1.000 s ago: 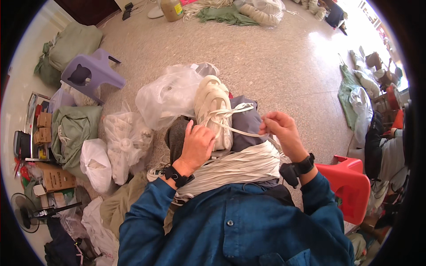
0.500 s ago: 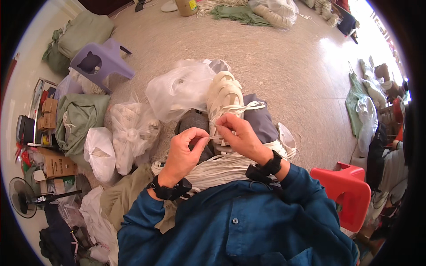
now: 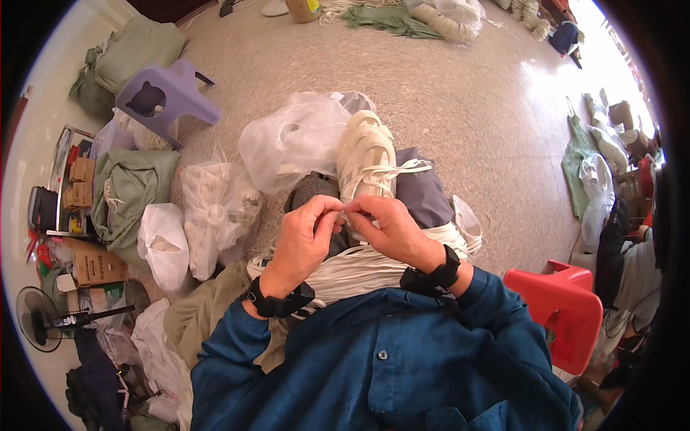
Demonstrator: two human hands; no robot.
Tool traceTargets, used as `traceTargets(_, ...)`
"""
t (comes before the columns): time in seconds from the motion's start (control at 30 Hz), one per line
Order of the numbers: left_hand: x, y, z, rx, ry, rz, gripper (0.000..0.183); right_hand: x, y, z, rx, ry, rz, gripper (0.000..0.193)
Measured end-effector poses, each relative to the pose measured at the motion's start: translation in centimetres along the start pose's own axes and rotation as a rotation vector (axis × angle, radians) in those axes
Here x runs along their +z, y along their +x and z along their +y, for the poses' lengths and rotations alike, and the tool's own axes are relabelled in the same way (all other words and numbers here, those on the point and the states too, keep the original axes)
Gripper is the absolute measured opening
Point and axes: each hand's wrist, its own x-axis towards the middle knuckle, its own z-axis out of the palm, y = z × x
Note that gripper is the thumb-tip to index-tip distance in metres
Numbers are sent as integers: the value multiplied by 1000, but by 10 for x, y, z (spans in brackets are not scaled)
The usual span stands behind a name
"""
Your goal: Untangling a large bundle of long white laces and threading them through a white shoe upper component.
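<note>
My left hand and my right hand meet at the fingertips above my lap, both pinching. Between them is a thin pale cord, mostly hidden by the fingers. Just beyond the hands lies a long bundle of cream cord, looped and folded, with loose strands trailing off to its right. Under my wrists, a thick hank of long cream cords stretches across my lap. A dark strapped device sits on each wrist.
A clear plastic bag lies beyond my hands. To the left are knotted bags, a purple stool, cartons and a fan. A red stool stands close on the right. More bundles lie on the far floor.
My hands have come closer together, the right one moving slightly down, so the fingertips now meet. The short stretch of cord that showed between them is now mostly covered.
</note>
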Motion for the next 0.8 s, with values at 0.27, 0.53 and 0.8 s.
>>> traceTargets(0.27,19,11,4,30,7,-23,12,-22,-9,8,-93,-93,37,10)
traceTargets(0.53,90,54,-87,93,727,86,89,-60,-11,19,127,382,90,7)
traceTargets(0.8,100,56,-93,-80,804,86,96,-130,-35,-135,-252,317,244,6)
